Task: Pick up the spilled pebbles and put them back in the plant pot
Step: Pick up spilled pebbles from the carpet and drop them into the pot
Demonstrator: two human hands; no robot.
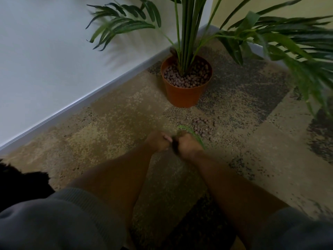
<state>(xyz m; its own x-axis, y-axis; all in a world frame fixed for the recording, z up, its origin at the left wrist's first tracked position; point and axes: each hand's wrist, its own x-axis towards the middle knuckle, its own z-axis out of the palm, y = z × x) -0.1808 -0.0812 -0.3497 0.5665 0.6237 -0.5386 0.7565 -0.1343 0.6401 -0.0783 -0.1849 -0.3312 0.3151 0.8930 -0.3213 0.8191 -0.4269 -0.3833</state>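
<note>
The spilled pebbles [201, 126] lie in a loose patch on the carpet [111, 123], just beyond the hands and a little to their right, between the hands and the pot [185, 94]. The patch runs roughly from near the right hand toward the pot's foot. The right hand [187, 145] is nearer to it, its knuckles almost at the closest pebbles; the left hand [158, 141] sits just beside it, farther from the pile. Both hands are pressed together, fingers curled, with something dark between them that could be gathered pebbles, though blur keeps me from telling. A green leaf [193, 134] lies by the right hand. The pot stands farther off, straight ahead.
</note>
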